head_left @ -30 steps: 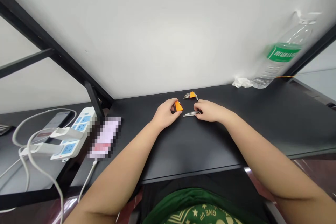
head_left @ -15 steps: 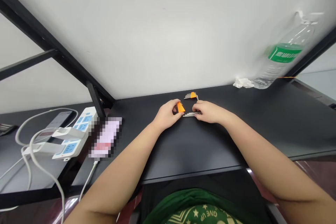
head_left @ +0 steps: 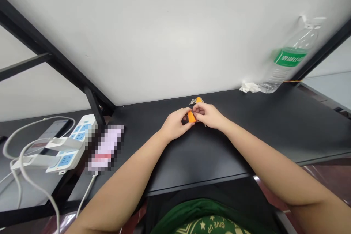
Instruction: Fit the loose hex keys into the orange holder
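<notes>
My left hand (head_left: 176, 124) is closed around an orange hex key holder (head_left: 191, 117), gripping it between thumb and fingers just above the black desk. Against the holder's right side, my right hand (head_left: 210, 115) is pinched on a thin metal hex key, mostly covered by the fingers. Behind the right hand lies a second orange holder (head_left: 199, 100) with several silver hex keys fanned out to its left. Loose keys beneath the right hand are largely hidden; only a small metal end shows below it.
A phone (head_left: 106, 148) on a charging cable lies left on the desk (head_left: 197, 164). Beyond it are a white power strip (head_left: 74, 142) with plugs and looping cables, and a black frame post. Crumpled tissue (head_left: 249, 87) and a large plastic bottle (head_left: 287, 58) stand at the back right wall.
My right hand has lifted from the loose hex keys and moved left to the orange holder, with a key pinched in it. My left hand keeps its hold; the view has shifted slightly.
</notes>
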Motion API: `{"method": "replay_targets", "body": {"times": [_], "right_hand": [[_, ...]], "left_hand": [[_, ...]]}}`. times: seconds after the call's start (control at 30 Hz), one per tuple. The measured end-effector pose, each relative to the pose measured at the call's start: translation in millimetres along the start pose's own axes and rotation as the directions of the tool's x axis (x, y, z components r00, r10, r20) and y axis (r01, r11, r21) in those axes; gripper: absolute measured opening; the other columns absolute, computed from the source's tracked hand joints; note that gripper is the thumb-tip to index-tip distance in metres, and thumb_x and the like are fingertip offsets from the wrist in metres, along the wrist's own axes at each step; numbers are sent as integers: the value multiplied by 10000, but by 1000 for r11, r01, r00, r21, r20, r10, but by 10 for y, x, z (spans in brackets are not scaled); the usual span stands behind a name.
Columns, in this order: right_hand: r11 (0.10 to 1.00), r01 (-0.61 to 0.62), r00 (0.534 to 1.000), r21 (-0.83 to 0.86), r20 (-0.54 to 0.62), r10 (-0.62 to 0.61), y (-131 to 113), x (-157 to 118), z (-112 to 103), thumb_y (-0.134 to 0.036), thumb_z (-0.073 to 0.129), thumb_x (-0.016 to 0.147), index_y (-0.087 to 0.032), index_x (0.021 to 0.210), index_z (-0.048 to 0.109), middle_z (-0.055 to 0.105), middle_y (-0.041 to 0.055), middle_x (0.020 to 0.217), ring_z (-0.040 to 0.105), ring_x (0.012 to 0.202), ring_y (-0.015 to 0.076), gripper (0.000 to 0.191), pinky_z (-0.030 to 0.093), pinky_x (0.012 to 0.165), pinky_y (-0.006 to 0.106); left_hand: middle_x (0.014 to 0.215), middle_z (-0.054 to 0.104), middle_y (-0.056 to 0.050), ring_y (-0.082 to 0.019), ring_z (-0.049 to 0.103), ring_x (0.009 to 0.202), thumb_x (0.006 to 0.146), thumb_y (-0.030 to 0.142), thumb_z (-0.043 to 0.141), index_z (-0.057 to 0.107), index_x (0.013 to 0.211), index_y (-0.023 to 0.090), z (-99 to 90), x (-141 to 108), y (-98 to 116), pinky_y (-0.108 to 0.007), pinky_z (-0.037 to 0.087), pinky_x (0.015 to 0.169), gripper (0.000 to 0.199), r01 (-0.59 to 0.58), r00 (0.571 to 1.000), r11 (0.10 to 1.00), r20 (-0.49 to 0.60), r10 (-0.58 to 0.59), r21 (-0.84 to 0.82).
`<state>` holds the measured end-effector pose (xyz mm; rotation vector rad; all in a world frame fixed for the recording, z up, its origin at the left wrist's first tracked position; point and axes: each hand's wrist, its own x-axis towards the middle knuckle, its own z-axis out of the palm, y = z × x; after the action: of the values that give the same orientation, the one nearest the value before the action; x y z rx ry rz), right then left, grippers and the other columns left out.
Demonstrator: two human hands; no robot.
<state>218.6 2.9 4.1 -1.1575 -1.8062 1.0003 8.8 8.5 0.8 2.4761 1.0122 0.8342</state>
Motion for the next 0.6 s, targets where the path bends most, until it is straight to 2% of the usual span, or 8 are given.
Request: {"method": "replay_targets", "body": {"times": [0.1,0.23,0.43,0.53,0.6], "right_hand": [[1000,-28,1000,14,10,28,0,-1,-17,-208,587,789,-204,996,606,686,16,960,680,842,131,208,571,773,271],[996,-90,996,8,5,90,11,8,-5,-188,591,747,-209,1008,583,675,-12,853,666,723,118,262,548,692,250],[990,-101,990,-98,-113,90,-15,27,70,-223,597,704,-215,886,558,636,-31,768,600,676,119,186,473,619,226],[964,-170,971,-203,-199,129,-49,25,-31,-227,568,712,-212,869,597,630,-25,745,563,645,118,161,442,611,232],[928,-217,965,-302,-208,158,-42,25,-169,-219,561,719,-215,876,645,655,-16,770,572,667,123,178,429,627,234]], "left_hand": [[1064,685,-38,-184,658,887,863,338,703,574,1275,243,-4,4,-7,-342,547,863,443,0,1000,1000,7,0,13],[1037,682,-32,-182,654,876,871,333,693,578,1260,239,-3,10,-1,-332,539,846,417,0,1000,999,12,0,43],[1050,681,-36,-187,655,890,878,321,672,565,1281,239,3,18,3,-331,531,839,425,17,1000,995,3,-17,102],[1030,680,-41,-205,658,906,862,290,672,560,1298,240,-20,25,-22,-340,529,829,453,70,997,982,-2,-71,178],[1024,679,-39,-212,661,906,852,299,686,563,1300,241,-38,29,-56,-345,529,818,468,112,994,972,-18,-111,207]]}}
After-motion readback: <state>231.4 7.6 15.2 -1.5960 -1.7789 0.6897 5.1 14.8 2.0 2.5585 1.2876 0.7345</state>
